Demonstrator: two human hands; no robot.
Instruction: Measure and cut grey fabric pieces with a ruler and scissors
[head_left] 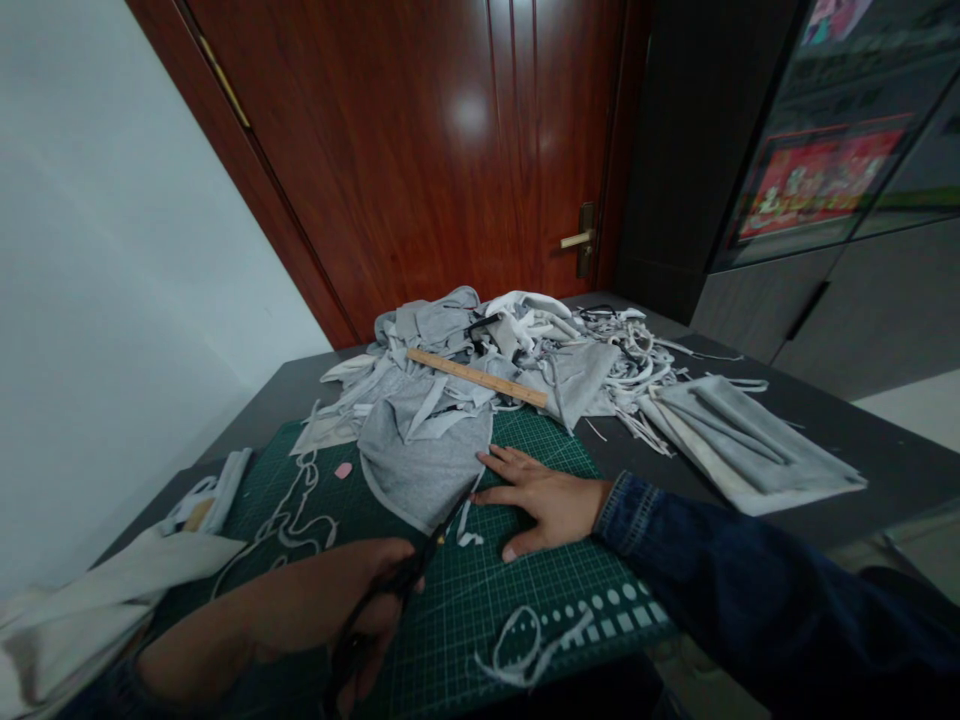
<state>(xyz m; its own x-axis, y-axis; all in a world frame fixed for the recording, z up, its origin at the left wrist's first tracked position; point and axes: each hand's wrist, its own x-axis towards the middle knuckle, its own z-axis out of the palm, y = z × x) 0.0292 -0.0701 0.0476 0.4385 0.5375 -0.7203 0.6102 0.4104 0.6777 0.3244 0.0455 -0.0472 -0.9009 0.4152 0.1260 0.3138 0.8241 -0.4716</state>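
Note:
My left hand (375, 580) is closed round the dark handles of a pair of scissors (433, 545), whose blades reach up to the lower right edge of a grey fabric piece (424, 460). A narrow white strip (466, 525) hangs beside the blades. My right hand (544, 495) lies flat with fingers spread, its fingertips at the right edge of the grey fabric and the rest over the green cutting mat (480, 625). A wooden ruler (480, 377) rests across the fabric behind.
A heap of grey and white scraps (525, 325) covers the back of the dark table. Folded grey cloth (750, 440) lies at right, white cloth (97, 590) at left. Loose strips (525, 650) and a pink scrap (343, 470) sit on the mat. A wooden door (405, 150) stands behind.

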